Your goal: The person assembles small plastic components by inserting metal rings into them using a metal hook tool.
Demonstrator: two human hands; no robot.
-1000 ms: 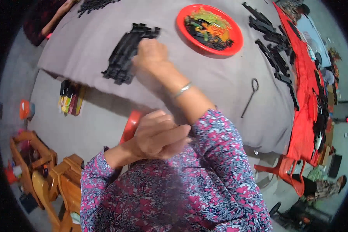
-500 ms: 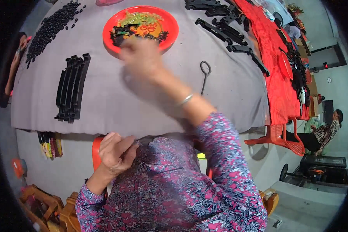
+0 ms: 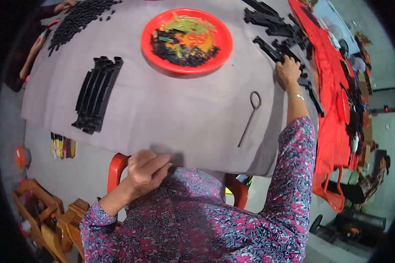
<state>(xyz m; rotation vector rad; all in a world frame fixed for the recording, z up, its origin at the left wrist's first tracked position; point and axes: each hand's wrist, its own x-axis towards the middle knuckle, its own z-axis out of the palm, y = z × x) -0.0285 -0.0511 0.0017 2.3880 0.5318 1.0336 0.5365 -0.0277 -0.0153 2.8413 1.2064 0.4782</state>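
Observation:
My right hand (image 3: 289, 70) reaches out to the far right of the table. Its fingers are bent down onto a long black plastic part (image 3: 268, 49) in a loose pile. Close to the front edge, my left hand (image 3: 145, 173) is raised with loosely curled fingers apart, and nothing shows in it. A red plate (image 3: 225, 41) holds small black pieces and pale green-yellow bits. Several long black plastic parts (image 3: 97, 94) lie side by side at the left. A metal rod with a ring end (image 3: 251, 118) rests on the cloth between the plate and my right arm.
Many small black pieces (image 3: 81, 22) are heaped at the far left, where another person's hand (image 3: 65, 6) reaches in. A red-covered table (image 3: 324, 131) adjoins on the right, with a red plastic chair (image 3: 331, 193) beside it. A seated person (image 3: 375, 177) is farther right.
My right hand has moved from the plate's near edge rightward to the black parts. My left hand stays near the table edge, loosely curled. The view has shifted slightly.

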